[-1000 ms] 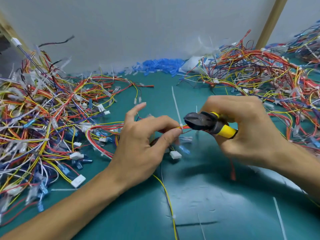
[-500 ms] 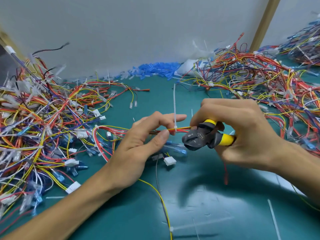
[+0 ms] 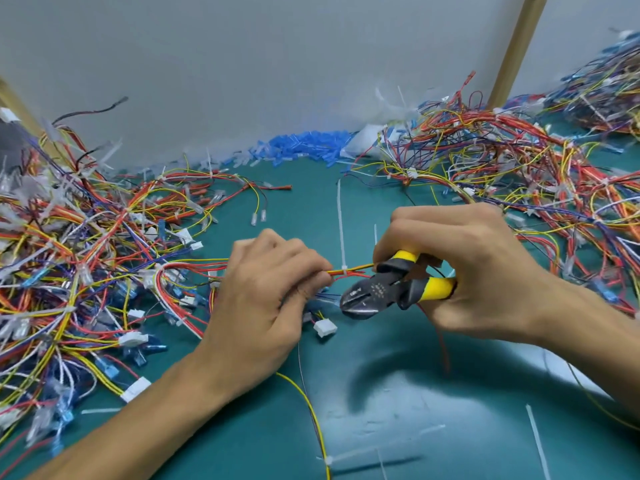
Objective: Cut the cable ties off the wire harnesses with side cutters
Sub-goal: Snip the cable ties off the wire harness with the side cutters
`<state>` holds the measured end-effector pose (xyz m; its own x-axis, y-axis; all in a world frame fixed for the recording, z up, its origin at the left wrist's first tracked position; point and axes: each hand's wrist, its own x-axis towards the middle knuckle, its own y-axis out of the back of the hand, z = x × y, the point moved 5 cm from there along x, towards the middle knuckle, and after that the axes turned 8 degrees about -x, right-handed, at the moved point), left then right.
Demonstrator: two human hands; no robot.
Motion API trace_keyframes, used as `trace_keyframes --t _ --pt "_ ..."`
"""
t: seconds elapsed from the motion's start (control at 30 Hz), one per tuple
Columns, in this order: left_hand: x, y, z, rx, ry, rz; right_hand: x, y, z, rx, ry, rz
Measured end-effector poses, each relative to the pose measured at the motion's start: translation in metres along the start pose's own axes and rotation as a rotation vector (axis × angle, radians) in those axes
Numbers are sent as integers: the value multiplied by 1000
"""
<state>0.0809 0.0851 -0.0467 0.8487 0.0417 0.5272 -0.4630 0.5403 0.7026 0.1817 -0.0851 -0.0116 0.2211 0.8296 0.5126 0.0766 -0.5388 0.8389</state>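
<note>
My left hand [image 3: 263, 299] pinches a harness [image 3: 360, 268] with its cable tie [image 3: 344, 270] uncut, my right hand [image 3: 464, 271] grips the side cutters [image 3: 375, 295], and tied heaps [image 3: 86, 237] wait.

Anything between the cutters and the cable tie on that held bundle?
Nothing visible. The side cutters sit just below and right of the cable tie; the left hand pinches the wires just left of it.
</note>
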Motion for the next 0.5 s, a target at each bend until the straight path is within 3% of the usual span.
trace_keyframes --t 0.27,0.5 --pt "-1 9 -6 21 -88 166 0 -1 -8 -8 31 -65" --pt "-5 20 -5 85 -170 288 -3 -4 13 -65 -219 -165"
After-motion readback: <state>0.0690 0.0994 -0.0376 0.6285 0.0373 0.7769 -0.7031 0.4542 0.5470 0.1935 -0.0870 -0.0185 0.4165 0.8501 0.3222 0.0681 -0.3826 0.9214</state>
